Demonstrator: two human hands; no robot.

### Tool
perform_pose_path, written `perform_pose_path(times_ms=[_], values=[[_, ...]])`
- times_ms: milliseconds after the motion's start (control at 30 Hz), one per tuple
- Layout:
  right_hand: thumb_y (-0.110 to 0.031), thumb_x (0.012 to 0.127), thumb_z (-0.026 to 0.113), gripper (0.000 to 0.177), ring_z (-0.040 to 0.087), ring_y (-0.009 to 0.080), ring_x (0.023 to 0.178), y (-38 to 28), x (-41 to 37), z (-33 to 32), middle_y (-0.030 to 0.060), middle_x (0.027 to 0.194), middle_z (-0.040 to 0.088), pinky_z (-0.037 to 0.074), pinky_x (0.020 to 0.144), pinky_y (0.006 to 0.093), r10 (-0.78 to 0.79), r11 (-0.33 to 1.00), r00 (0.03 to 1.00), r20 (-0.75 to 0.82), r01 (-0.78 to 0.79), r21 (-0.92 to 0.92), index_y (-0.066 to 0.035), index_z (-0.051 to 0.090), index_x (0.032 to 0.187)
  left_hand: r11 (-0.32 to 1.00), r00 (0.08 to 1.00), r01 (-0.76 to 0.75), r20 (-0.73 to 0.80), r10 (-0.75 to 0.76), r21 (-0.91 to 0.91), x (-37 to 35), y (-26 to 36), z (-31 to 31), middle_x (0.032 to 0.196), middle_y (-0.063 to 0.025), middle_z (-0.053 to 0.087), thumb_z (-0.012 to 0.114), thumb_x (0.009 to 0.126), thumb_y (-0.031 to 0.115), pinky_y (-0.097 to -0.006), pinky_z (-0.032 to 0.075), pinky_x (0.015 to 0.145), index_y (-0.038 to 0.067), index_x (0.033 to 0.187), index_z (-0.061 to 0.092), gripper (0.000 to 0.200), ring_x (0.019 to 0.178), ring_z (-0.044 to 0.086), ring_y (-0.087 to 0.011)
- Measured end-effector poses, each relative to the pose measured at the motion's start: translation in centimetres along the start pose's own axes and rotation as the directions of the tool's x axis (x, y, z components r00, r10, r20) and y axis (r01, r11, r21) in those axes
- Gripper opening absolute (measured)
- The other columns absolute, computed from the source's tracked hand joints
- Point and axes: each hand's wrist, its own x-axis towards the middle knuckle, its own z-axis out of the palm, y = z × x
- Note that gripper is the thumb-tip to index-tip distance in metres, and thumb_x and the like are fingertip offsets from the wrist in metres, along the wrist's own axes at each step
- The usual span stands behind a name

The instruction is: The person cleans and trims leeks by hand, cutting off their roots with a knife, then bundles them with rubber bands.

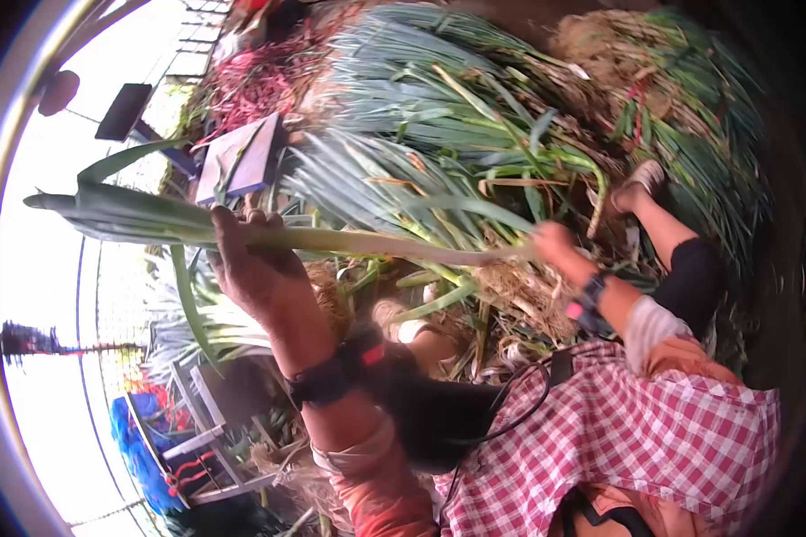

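Note:
A long leek (pixel 367 242) stretches sideways across the view in front of me, its green leaves to the left and its pale stem to the right. My left hand (pixel 258 258) is closed around it where the leaves meet the stem. At the stem's far end my right hand (pixel 560 249) is closed, somewhat blurred by motion, and seems to pinch the root end. One loose leaf hangs down below the left hand. Behind the held leek lies a large heap of leeks (pixel 412 116), with tangled roots (pixel 528 295) close below my right hand.
More leeks with roots (pixel 690 116) are piled at the upper right. A purple-grey board (pixel 237 159) stands beyond my left hand, near a heap of red strips (pixel 255 85). At lower left are a grey metal frame (pixel 208 430) and a blue bag (pixel 139 447). My legs flank the pile.

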Motion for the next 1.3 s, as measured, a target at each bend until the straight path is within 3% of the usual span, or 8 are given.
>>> perform_pose_path(times_ms=[167,433,633,700,800,900,1067,1300], values=[[-0.026,0.077,0.056,0.027,0.056,0.0345,0.082,0.8,-1.1,-3.7,0.0225,0.081,0.057,0.044,0.069,0.0407,-0.094,0.894,0.988,0.120,0.136,-0.428,-0.001,0.059,0.084,0.993,0.997,0.068,0.017,-0.070,0.092,0.6,-0.1,-1.0,0.073,-0.0001,0.048,0.065,0.076,0.023,-0.0190,0.034,0.042,0.012,0.098,0.045,0.032,0.050,0.041,-0.0079],[-0.064,0.078,0.039,0.066,0.046,0.0155,0.061,-24.4,-6.3,-3.3,0.0065,0.066,0.051,0.037,0.056,0.0325,-0.701,0.697,0.529,0.479,0.362,0.620,-0.001,0.056,0.068,0.982,0.984,0.151,0.079,-0.161,0.114,-0.3,-1.4,-1.2,0.084,0.0015,0.050,0.049,0.080,0.050,-0.0188,0.032,0.043,0.015,0.107,0.047,0.044,0.055,0.041,-0.0077],[-0.033,0.086,0.048,0.033,0.046,0.0109,0.049,-24.4,-5.3,0.2,0.0012,0.055,0.050,0.037,0.044,0.0256,-0.573,0.658,0.655,0.493,0.009,0.753,-0.003,0.055,0.075,0.997,0.954,0.034,0.294,-0.052,0.066,0.2,-0.1,-1.6,0.091,-0.0036,0.054,0.044,0.077,0.059,-0.0181,0.032,0.035,0.014,0.106,0.046,0.054,0.050,0.040,-0.0068],[-0.029,0.083,0.051,0.028,0.052,0.0200,0.050,-20.3,-3.5,1.4,0.0116,0.058,0.054,0.041,0.047,0.0319,-0.597,0.785,0.795,0.107,0.551,0.284,-0.003,0.054,0.074,0.999,0.971,0.021,0.236,-0.030,0.039,0.8,1.4,-2.0,0.087,-0.0045,0.052,0.047,0.073,0.062,-0.0169,0.032,0.033,0.012,0.107,0.046,0.061,0.045,0.039,-0.0074],[-0.030,0.082,0.048,0.029,0.054,0.0387,0.066,-8.5,-0.4,0.3,0.0200,0.069,0.056,0.042,0.056,0.0439,-0.498,0.857,0.864,0.072,0.503,-0.109,-0.002,0.052,0.076,0.992,0.984,-0.059,0.176,0.038,0.116,2.1,3.6,-4.1,0.087,-0.0051,0.051,0.045,0.074,0.062,-0.0178,0.032,0.035,0.010,0.109,0.045,0.063,0.051,0.041,-0.0087],[-0.030,0.078,0.046,0.029,0.058,0.0323,0.077,4.3,-1.5,-4.8,0.0195,0.080,0.059,0.045,0.067,0.0410,0.440,0.892,0.882,0.169,-0.451,0.028,-0.004,0.058,0.082,0.968,0.981,-0.196,0.042,0.192,0.159,2.2,6.1,-4.6,0.095,-0.0097,0.052,0.038,0.082,0.055,-0.0198,0.036,0.042,0.011,0.114,0.041,0.055,0.060,0.043,-0.0121],[-0.041,0.077,0.051,0.051,0.054,0.0351,0.088,4.5,-2.7,-8.3,0.0193,0.091,0.057,0.043,0.076,0.0433,0.033,0.787,0.982,0.185,0.089,-0.611,0.002,0.053,0.104,0.945,0.966,-0.171,-0.143,0.217,0.279,1.8,4.5,-3.3,0.101,-0.0111,0.052,0.029,0.087,0.050,-0.0205,0.036,0.041,0.016,0.120,0.030,0.048,0.061,0.043,-0.0138],[-0.040,0.080,0.054,0.047,0.053,0.0189,0.094,-10.6,-7.1,-5.7,0.0151,0.103,0.055,0.042,0.079,0.0331,-0.756,0.630,0.614,0.226,0.590,0.505,-0.003,0.051,0.110,0.968,0.995,-0.084,-0.025,0.092,0.235,4.6,4.3,-7.5,0.100,-0.0128,0.050,0.024,0.090,0.046,-0.0211,0.042,0.041,0.011,0.116,0.028,0.044,0.059,0.045,-0.0143]])
